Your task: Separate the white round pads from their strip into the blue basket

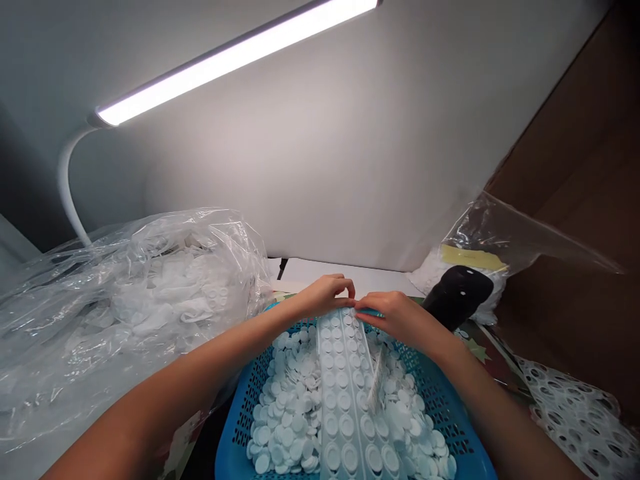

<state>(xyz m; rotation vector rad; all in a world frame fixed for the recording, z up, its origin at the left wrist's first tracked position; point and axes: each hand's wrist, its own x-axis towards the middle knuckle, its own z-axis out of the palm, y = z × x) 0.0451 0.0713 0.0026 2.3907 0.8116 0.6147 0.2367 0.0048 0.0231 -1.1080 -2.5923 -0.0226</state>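
Note:
A long white rubber strip (pixel 345 400) studded with round discs lies lengthwise over a blue perforated basket (pixel 240 420). The basket is filled with several loose white discs (pixel 290 413). My left hand (pixel 327 295) pinches the strip's far end from the left, fingers curled closed on it. My right hand (pixel 397 315) grips the same far end from the right, fingers pressed on the strip. The two hands nearly touch each other at the far rim of the basket.
A big clear plastic bag (pixel 125 300) of white strips fills the left. A black object (pixel 457 293) and another plastic bag (pixel 490 247) sit at right, beside a punched-out white sheet (pixel 580 413). A lit lamp bar (pixel 235 57) hangs overhead.

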